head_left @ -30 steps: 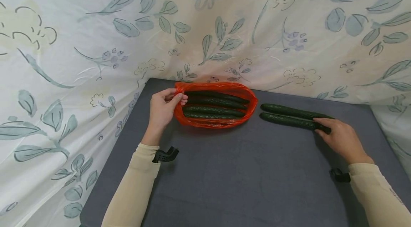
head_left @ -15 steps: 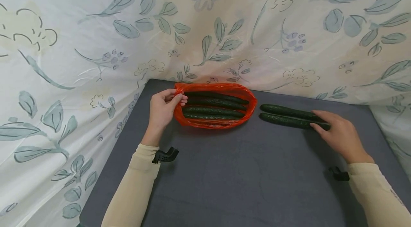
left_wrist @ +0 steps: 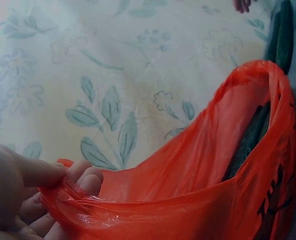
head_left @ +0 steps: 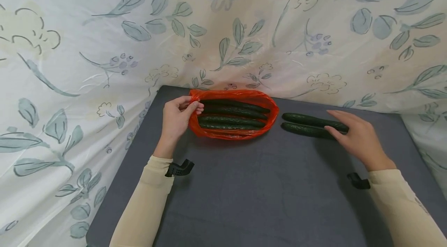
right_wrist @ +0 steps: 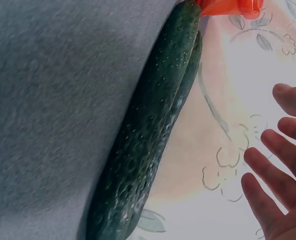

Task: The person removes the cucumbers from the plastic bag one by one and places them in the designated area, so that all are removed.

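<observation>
Red bag (head_left: 230,94): set on the dark table (head_left: 258,185), near the back, by the flowery cloth (head_left: 118,41); its mouth is spread wide, so the inside can be seen.
Left hand (head_left: 177,118): the bag's left rim is pinched by thumb and bent fingers; the mouth seems to be held wide by this.
Cucumbers inside (head_left: 232,120): four, it seems, laid side by side along the bag's long way, perhaps because they fit best so.
Loose cucumbers (head_left: 303,129): two are laid side by side on the table, just right of the bag, with their ends pointed at it.
Right hand (head_left: 357,138): nothing is held; fingers and thumb are spread wide above the loose cucumbers' right ends, with a gap seen from the right wrist.
</observation>
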The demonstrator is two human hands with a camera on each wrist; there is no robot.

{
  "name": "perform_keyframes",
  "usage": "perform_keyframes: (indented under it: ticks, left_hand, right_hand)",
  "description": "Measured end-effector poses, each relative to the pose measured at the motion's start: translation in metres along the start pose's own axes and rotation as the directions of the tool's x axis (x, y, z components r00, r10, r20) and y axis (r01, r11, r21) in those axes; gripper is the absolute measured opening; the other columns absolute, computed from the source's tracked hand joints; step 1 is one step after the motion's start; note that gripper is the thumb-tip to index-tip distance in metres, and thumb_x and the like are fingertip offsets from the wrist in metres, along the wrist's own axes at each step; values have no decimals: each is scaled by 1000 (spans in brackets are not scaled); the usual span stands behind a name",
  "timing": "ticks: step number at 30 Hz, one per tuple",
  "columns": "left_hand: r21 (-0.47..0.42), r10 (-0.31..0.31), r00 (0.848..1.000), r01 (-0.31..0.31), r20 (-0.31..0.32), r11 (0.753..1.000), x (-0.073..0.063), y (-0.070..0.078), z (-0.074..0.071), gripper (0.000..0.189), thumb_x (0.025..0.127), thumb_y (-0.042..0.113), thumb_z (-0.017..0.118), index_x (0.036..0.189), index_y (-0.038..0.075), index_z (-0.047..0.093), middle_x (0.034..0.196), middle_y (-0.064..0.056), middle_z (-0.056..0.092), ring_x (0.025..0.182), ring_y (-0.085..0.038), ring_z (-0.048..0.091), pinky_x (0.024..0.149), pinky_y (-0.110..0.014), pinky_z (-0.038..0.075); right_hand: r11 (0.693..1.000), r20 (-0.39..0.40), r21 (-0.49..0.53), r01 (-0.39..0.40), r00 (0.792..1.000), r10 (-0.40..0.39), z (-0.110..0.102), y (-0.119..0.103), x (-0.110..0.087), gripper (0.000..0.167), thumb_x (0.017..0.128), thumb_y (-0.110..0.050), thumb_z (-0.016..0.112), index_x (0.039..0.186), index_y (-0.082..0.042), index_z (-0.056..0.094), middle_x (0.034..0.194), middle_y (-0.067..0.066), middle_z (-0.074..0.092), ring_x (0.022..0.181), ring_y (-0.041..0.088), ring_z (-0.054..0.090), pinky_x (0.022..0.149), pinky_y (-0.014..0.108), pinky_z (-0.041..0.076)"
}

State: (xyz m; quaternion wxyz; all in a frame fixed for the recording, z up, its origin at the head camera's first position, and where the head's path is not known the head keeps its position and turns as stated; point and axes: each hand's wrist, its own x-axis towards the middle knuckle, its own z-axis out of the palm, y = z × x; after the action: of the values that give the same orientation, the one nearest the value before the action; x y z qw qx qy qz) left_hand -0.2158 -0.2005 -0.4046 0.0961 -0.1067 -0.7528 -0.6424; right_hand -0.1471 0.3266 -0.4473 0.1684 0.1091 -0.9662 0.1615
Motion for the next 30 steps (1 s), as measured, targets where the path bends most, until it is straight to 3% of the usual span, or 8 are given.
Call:
perform_keyframes:
  ticks: [3, 8, 10, 14, 17, 24, 30]
  left_hand:
    - [6, 1, 1000, -1, 5, 1000, 0, 0, 1, 24, 105, 3, 72, 124, -12, 74, 102, -23, 79, 88, -37, 79, 81, -38, 67]
    - [4, 0, 1000, 0, 0, 1000, 0, 1, 1, 25, 105, 0, 71, 125, -13, 73, 103, -24, 79, 84, -26, 80, 81, -36, 67]
    - [2, -1, 1000, 1, -2, 1000, 0, 1, 2, 24, 105, 0, 71, 125, -13, 73, 103, -25, 79, 84, -25, 80, 81, -35, 67]
    - [-4, -3, 1000, 3, 4, 1000, 0, 0, 3, 25, 105, 1, 72, 125, -14, 73, 102, -24, 79, 88, -36, 79, 82, -39, 67]
    - [-6, -5, 1000, 5, 8, 1000, 0, 0, 3, 26, 105, 3, 72, 124, -14, 73, 103, -24, 79, 89, -38, 79, 82, -38, 67]
    - [-15, -5, 1000, 5, 4, 1000, 1, -1, 4, 26, 105, 1, 71, 125, -16, 71, 103, -26, 79, 85, -29, 80, 80, -32, 67]
    - [-9, -6, 1000, 6, 6, 1000, 0, -1, 3, 27, 105, 3, 71, 126, -15, 72, 103, -25, 79, 87, -33, 79, 81, -34, 67]
  right_hand:
    - [1000, 1, 5, 6, 1000, -6, 0, -5, 2, 66, 94, -18, 88, 154, -9, 62, 145, 28, 63, 82, 44, 70, 76, 69, 54]
    - [1000, -11, 22, 19, 1000, -19, 0, -16, 8, 67, 92, -17, 89, 154, -10, 63, 145, 26, 64, 81, 42, 70, 78, 68, 55]
    - [999, -14, 35, 27, 1000, -27, -1, -21, 11, 66, 92, -16, 89, 153, -11, 64, 145, 25, 65, 95, 45, 71, 81, 69, 55]
    - [997, -21, 56, 52, 998, -51, -1, -31, 17, 65, 92, -16, 89, 152, -10, 65, 144, 24, 66, 114, 49, 67, 84, 70, 55]
    - [995, -20, 68, 72, 997, -71, 1, -37, 21, 64, 92, -16, 89, 151, -10, 65, 144, 24, 66, 116, 49, 66, 84, 70, 55]
    - [991, 5, 91, 100, 995, -101, 7, -49, 34, 62, 95, -19, 88, 152, -13, 66, 145, 22, 66, 126, 47, 63, 95, 71, 53]
    - [987, 16, 105, 121, 992, -124, 10, -62, 45, 61, 95, -18, 88, 152, -14, 66, 147, 18, 66, 124, 44, 66, 92, 67, 56]
